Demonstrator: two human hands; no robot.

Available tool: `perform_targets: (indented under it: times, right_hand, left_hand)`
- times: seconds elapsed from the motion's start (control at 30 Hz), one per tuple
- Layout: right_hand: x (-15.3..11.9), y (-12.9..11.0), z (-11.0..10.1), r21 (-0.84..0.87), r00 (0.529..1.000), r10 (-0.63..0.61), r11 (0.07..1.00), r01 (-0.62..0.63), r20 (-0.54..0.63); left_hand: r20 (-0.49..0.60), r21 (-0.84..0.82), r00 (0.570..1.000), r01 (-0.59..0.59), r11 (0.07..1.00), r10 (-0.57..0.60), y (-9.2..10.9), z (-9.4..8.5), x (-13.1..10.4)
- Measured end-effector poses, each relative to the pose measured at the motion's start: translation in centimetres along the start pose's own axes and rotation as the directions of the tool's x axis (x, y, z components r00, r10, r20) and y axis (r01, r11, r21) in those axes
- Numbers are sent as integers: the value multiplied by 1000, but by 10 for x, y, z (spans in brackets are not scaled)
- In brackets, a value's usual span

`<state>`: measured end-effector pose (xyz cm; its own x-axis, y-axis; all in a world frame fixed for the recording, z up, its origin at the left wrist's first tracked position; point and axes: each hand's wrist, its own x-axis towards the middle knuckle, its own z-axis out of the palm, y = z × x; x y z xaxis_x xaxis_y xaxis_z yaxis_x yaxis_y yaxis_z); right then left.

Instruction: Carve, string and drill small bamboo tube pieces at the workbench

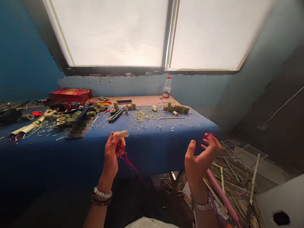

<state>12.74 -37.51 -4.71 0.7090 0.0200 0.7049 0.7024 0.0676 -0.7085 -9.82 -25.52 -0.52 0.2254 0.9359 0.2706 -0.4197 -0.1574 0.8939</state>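
Note:
Just in front of the table edge, my left hand (113, 148) is closed on a short, pale bamboo tube (122, 134), pinched between thumb and fingers. From the lower fingers of that hand dangle strands of magenta string (129, 161). Off to the right, my right hand (201, 157) is raised with its thumb apart and its fingers bent. More magenta string (210, 135) runs over those fingertips and down toward the palm, so this hand carries the string. Whether the strands in both hands join cannot be seen.
The blue-covered table (153, 141) bears cut bamboo rings (176, 108), shavings (142, 116), a utility knife (116, 115), longer bamboo pieces (27, 129), a red box (70, 94) and a bottle (167, 88). Bamboo strips (228, 173) litter the floor at right, near a white panel (294, 198).

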Motion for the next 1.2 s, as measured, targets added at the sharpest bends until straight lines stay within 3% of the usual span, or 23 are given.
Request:
perform_targets:
  times: [0.07,0.1,0.13,0.2,0.3,0.4,0.47,0.53,0.6,0.63,0.7,0.73,0.77,0.8,0.87,0.9,0.93,0.97,1.03,1.07,1.1,1.13,1.2]
  right_hand:
    - [-11,-22,6,70,985,-66,996,56,158]
    - [-18,-35,11,189,942,-71,982,8,327]
    - [-24,-47,18,302,841,-77,948,-105,535]
    - [-32,-67,32,406,627,-112,845,-349,771]
    - [-28,-81,48,382,463,-112,746,-546,879]
    - [-14,-81,57,322,319,-163,771,-550,934]
    - [-2,-75,59,298,266,-178,793,-531,948]
    - [11,-60,59,270,290,-141,840,-471,946]
    - [29,-38,55,191,390,-63,935,-299,918]
    - [39,-26,51,114,481,-25,981,-156,877]
    - [57,-5,42,-131,748,-29,979,154,663]
    - [64,2,37,-240,842,-88,938,249,532]
    - [68,4,34,-322,902,-164,896,306,399]
    - [69,1,32,-354,926,-243,872,339,290]
    - [62,-18,34,-264,908,-370,872,412,195]
    - [53,-33,38,-151,878,-430,873,464,211]
    - [43,-49,44,11,819,-491,859,511,296]
    - [32,-64,51,197,717,-561,824,532,413]
    - [11,-91,68,473,431,-664,742,475,611]
    - [3,-99,77,547,322,-685,721,425,653]
    - [-2,-105,85,592,250,-691,716,370,679]
    - [-6,-107,92,614,221,-685,723,317,694]
    - [-10,-106,101,619,253,-649,760,197,717]
  left_hand:
    - [80,112,997,-25,993,16,3,5,-1]
    - [149,181,989,-48,982,20,5,7,-3]
    - [229,255,973,-79,964,20,9,10,-4]
    - [376,403,927,-172,899,9,17,13,-8]
    - [467,571,884,-322,755,24,26,14,-12]
    - [445,642,893,-374,670,73,30,9,-10]
    - [362,644,923,-347,682,128,32,2,-7]
    - [235,633,953,-300,714,192,37,-8,-3]
    - [94,621,963,-254,742,252,44,-22,3]
    - [30,615,961,-233,753,273,47,-29,6]
    - [-61,601,957,-193,776,285,52,-43,11]
    - [-79,598,958,-174,782,274,53,-48,13]
    - [-82,601,962,-159,783,259,52,-52,14]
    - [-72,608,967,-151,779,243,50,-54,15]
    - [-26,627,978,-146,765,208,45,-53,15]
    - [3,636,981,-151,757,193,42,-50,15]
    - [32,644,983,-159,748,182,39,-48,14]
    - [59,651,983,-172,739,177,37,-45,13]
    - [95,667,978,-201,717,186,36,-41,11]
    - [107,673,975,-215,708,194,37,-40,9]
    - [117,676,972,-227,701,203,38,-40,7]
    - [121,677,970,-235,698,209,39,-41,5]
    - [115,659,969,-239,713,219,40,-42,3]
